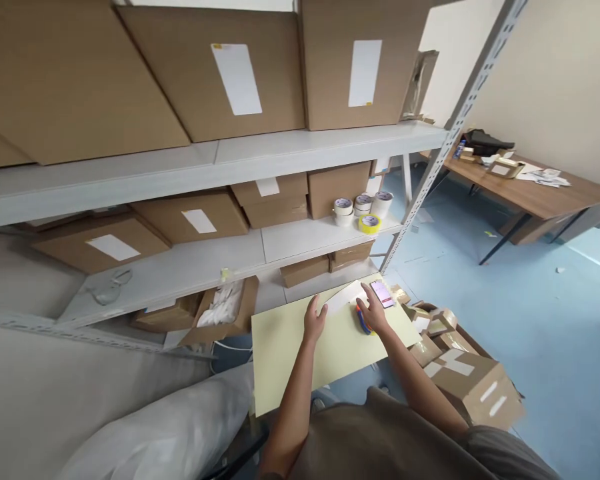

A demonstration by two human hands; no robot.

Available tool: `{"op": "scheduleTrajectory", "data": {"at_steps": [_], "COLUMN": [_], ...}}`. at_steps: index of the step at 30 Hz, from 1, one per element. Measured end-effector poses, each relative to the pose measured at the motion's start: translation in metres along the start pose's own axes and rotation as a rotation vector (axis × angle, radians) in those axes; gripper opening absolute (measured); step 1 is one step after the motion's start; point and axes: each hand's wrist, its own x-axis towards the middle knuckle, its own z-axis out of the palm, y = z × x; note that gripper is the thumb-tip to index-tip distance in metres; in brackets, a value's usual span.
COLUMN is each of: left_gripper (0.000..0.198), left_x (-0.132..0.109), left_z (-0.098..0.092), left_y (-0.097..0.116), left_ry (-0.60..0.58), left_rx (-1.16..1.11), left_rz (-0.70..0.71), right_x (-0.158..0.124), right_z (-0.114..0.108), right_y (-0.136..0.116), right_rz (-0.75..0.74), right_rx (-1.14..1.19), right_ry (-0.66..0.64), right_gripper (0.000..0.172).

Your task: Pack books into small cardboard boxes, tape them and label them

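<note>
A white sheet of paper (345,297) lies at a slant between my hands, over a pale yellow board (280,360). My left hand (314,321) is at the paper's left end, its thumb apart from its fingers. At the paper's right end is my right hand (373,311), also with thumb and fingers apart. Whether either hand touches the paper is hard to make out. Partly hidden under my right hand is a small blue and orange object (364,321), its kind unclear. A phone (382,294) with a lit screen rests on the board just beyond my right hand.
Metal shelves (300,150) with cardboard boxes (260,70) rise in front. Tape rolls (369,223) stand on the middle shelf. An open box (225,310) holds white material. Several cartons (473,383) sit on the floor at right, a white sack (180,427) at left. A brown desk (555,190) stands far right.
</note>
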Motion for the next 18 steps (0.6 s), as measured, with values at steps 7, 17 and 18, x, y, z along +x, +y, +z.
{"op": "scheduleTrajectory", "data": {"at_steps": [7,17,18], "left_gripper": [0.06,0.051,0.05], "left_x": [-0.016,-0.071,-0.077], "left_z": [-0.071,-0.001,0.012], "left_y": [-0.02,-0.063,-0.067], "left_ry": [0.059,-0.023,-0.034], "left_rx": [0.02,0.125,0.132], "left_rz": [-0.057,-0.205,-0.224], "right_x": [-0.009,-0.024,-0.024], "right_z": [0.028,-0.006,-0.007], "right_y": [-0.03,0.074,0.084], "right_rz": [-0.099,0.27,0.304], "right_rx": [-0.11,-0.43,-0.453], "right_ry": [-0.018,-0.175,-0.217], "right_gripper": [0.061,0.056,0.053]}}
